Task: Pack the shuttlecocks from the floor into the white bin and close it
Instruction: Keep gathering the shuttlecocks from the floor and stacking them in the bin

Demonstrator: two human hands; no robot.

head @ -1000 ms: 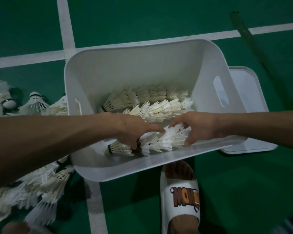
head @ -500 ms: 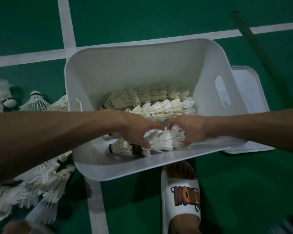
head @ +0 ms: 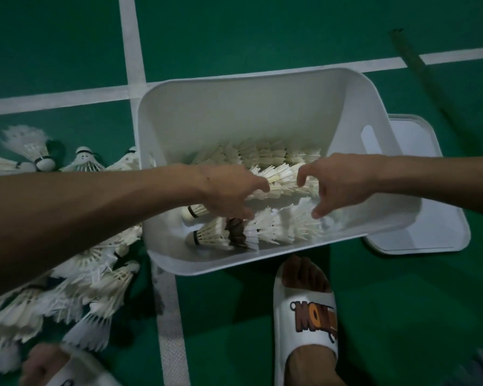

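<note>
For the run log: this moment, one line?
left hand: open | right hand: open | white bin: part-filled | lid: off | floor shuttlecocks: unpacked

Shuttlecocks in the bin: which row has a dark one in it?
The row closest to the bin's near rim: a brown shuttlecock sits among its white ones. The other rows look all white.

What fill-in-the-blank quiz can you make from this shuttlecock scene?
The white bin sits on a ___ floor. Its lid lies on that floor, on the person's ___ side. The left hand and right hand reach over stacked shuttlecocks inside the ___.
Missing words: green; right; bin.
</note>
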